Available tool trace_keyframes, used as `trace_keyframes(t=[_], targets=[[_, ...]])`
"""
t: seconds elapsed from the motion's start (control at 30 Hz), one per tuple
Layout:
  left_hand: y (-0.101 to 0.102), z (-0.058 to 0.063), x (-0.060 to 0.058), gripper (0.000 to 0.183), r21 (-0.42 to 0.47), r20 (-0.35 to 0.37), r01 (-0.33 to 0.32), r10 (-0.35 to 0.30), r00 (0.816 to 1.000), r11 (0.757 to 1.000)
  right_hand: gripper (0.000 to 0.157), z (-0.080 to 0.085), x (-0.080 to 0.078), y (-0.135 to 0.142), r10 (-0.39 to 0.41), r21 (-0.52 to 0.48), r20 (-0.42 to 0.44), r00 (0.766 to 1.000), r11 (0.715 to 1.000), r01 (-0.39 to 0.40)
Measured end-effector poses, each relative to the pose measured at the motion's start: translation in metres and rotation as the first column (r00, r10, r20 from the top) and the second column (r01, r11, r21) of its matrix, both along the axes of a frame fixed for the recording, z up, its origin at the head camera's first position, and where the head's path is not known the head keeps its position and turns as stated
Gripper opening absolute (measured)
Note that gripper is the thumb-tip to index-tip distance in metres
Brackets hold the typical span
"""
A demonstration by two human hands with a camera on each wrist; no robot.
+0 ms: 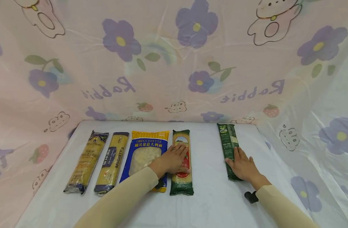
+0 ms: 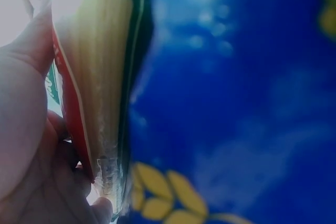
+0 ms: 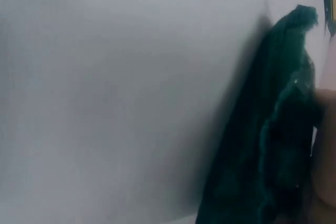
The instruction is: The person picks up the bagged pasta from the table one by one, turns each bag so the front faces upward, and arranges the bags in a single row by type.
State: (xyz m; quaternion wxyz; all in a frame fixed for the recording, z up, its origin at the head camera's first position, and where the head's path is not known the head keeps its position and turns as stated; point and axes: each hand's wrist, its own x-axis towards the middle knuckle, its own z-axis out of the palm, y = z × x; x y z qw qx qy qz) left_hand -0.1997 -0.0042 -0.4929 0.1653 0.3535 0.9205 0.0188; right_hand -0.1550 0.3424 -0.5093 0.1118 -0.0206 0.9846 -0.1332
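My left hand (image 1: 174,160) lies across a pasta pack with a red label and green ends (image 1: 182,188). In the head view its fingers stretch over the front, thumb lower down. The left wrist view shows that pack's pale noodles (image 2: 100,56) side-on beside the palm. On the right, my right hand (image 1: 245,167) holds a dark green pack (image 1: 227,141) near its lower half, thumb on the left edge and fingers along the right edge. In the right wrist view the green pack (image 3: 262,145) stands out against the white surface, and part of a finger (image 3: 325,145) touches its side.
Left of my left hand lies a blue and yellow orecchiette bag (image 1: 146,155), partly covered by my forearm. Further left are a spaghetti pack (image 1: 111,161) and another yellow pasta pack (image 1: 87,161). A white-covered table (image 1: 208,202) carries them; a printed curtain (image 1: 162,95) hangs behind.
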Motion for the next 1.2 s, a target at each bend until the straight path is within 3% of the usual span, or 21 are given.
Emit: trace_keyframes(t=[0.17,0.5,0.7,0.8,1.0,1.07,1.2], targets=[[0.003,-0.001,-0.001,0.101,-0.005,0.011,-0.012,0.012,1.0,1.0,0.085,0.0,0.01,-0.021,0.029,0.012,-0.027,0.999,1.0,-0.029],[0.003,0.005,0.002,0.099,-0.005,0.023,0.001,-0.001,1.0,1.0,0.081,0.004,0.061,-0.1,0.044,0.076,-0.044,0.998,0.996,-0.041],[0.005,0.011,-0.001,0.1,-0.045,0.006,-0.007,0.007,1.0,0.999,0.081,0.004,0.077,-0.128,0.055,0.085,-0.048,0.997,0.995,-0.051],[0.015,0.019,-0.013,0.086,-0.061,-0.009,-0.024,0.023,1.0,0.998,0.076,0.009,0.077,-0.127,0.058,0.096,-0.073,0.996,0.994,-0.05],[0.054,0.034,-0.046,0.025,-0.073,-0.109,-0.072,0.064,0.992,0.995,0.044,0.023,0.084,-0.11,0.086,0.171,-0.245,0.966,0.984,-0.044],[0.068,0.033,-0.055,0.018,-0.035,-0.163,-0.079,0.072,0.984,0.996,0.036,0.024,0.089,-0.105,0.09,0.207,-0.276,0.957,0.978,-0.033],[0.092,0.026,-0.066,0.028,0.037,-0.2,-0.09,0.096,0.975,0.995,0.031,0.025,0.1,-0.098,0.102,0.266,-0.269,0.958,0.964,-0.028]])
